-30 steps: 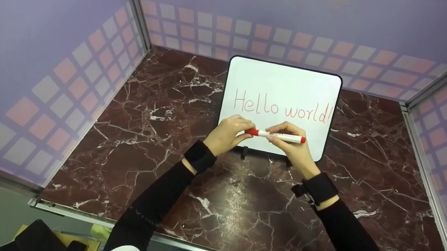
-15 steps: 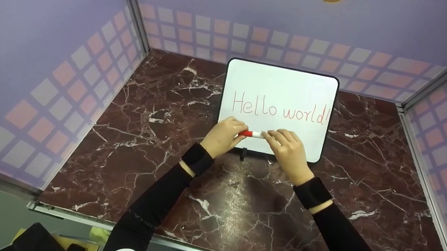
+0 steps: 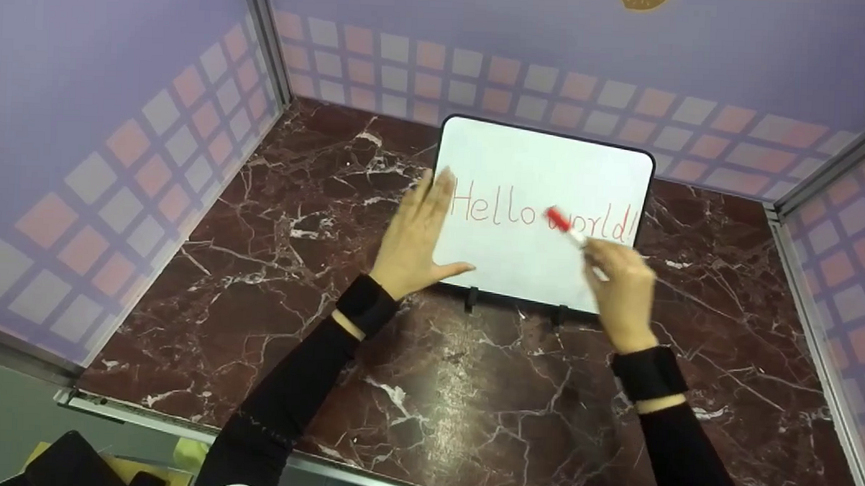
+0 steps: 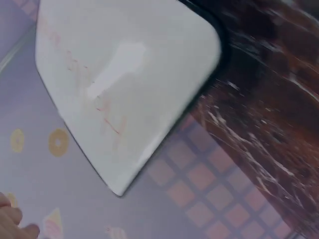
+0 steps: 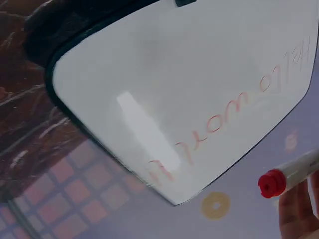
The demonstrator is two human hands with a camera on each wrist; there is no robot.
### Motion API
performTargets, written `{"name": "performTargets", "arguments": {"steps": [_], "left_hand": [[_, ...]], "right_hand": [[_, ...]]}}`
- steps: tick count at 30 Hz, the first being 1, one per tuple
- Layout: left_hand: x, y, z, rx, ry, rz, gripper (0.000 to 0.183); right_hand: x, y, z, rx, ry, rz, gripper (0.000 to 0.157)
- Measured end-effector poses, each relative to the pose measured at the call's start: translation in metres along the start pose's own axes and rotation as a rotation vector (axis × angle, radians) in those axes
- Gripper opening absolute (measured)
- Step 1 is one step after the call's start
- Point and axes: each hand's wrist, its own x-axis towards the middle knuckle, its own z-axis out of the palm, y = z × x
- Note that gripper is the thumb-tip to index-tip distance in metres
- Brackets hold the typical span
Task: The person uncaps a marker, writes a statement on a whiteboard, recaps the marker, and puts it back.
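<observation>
A black-framed whiteboard (image 3: 543,157) leans on the marble-patterned table, with "Hello world!" written across it in red. My left hand (image 3: 412,246) lies along its left edge, fingers straight and thumb spread to the right; whether it touches the frame I cannot tell. Only some fingertips (image 4: 15,221) show at the lower left of the left wrist view. In front of the board's right side, my right hand (image 3: 624,289) grips a white whiteboard marker (image 3: 575,235), its red cap up and to the left, slightly blurred. The marker's red rear end (image 5: 272,183) faces the right wrist camera.
Small black feet (image 3: 471,300) support the board's lower edge. Purple panels (image 3: 438,74) with pink and grey squares enclose the marble table (image 3: 316,268) at the back and both sides. Below the front edge, a black object (image 3: 72,464) lies at the lower left.
Both hands held the marker earlier; my left hand has let go, straightened and moved up to the board's left edge. My right hand has drawn the marker right and tilted it upward.
</observation>
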Motion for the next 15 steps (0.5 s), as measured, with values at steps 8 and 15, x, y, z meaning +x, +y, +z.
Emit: {"name": "performTargets", "arguments": {"steps": [8, 15], "left_hand": [[-0.015, -0.042, 0.015, 0.046, -0.044, -0.214, 0.135], [-0.027, -0.061, 0.023, 0.044, -0.127, -0.28, 0.138]], "right_hand": [[-0.02, 0.086, -0.034, -0.125, -0.015, 0.469, 0.019], [-0.058, 0.127, -0.035, -0.257, -0.287, 0.653, 0.021]]}}
